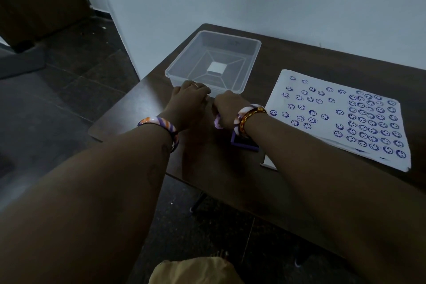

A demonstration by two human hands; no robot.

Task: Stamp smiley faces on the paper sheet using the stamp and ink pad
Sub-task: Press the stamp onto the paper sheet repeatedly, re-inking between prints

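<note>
The white paper sheet (332,122) lies on the right of the dark table and carries several blue smiley prints, densest on its right half. A purple-framed ink pad (241,143) sits on the table, partly hidden under my right wrist. My right hand (228,108) is closed on a lilac object, seemingly the stamp (217,122), of which only a small part shows below the palm. My left hand (191,99) lies knuckles-up just left of it. Its fingers are curled and meet the right hand's fingertips in front of the container, and I cannot see whether they hold anything.
A clear plastic container (250,64) stands at the back left of the table (143,108), with a small white square (216,68) showing at its bottom. The table's left edge drops to a dark tiled floor. A white wall runs behind. More sheets lie under the top one.
</note>
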